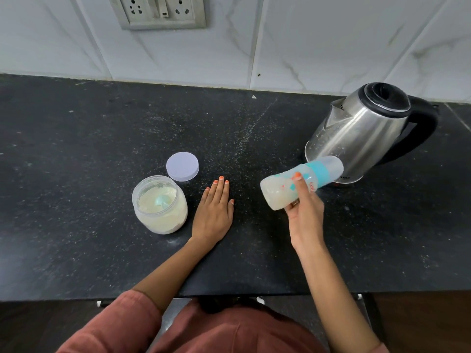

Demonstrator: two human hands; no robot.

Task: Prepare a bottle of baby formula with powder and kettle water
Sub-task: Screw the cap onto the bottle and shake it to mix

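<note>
Your right hand (304, 212) grasps the bottle (279, 192), held tilted over the counter (102, 138) with its capped end toward two o'clock, close to the kettle (367, 133). Milky liquid shows inside. Your left hand (214, 210) lies flat and relaxed on the counter. The open jar (160, 215) stands at its nine o'clock, the lid (182, 166) at eleven.

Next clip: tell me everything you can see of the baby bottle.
The baby bottle is translucent plastic printed with teal and orange marks, with a teal collar and a clear cap over its top. It holds a milky, off-white liquid. It is lifted off the black counter and tilted almost onto its side, base to the lower left, cap end pointing up and right toward the kettle, whose base it overlaps in view. The right hand grips its middle, fingers curled round it.
</note>
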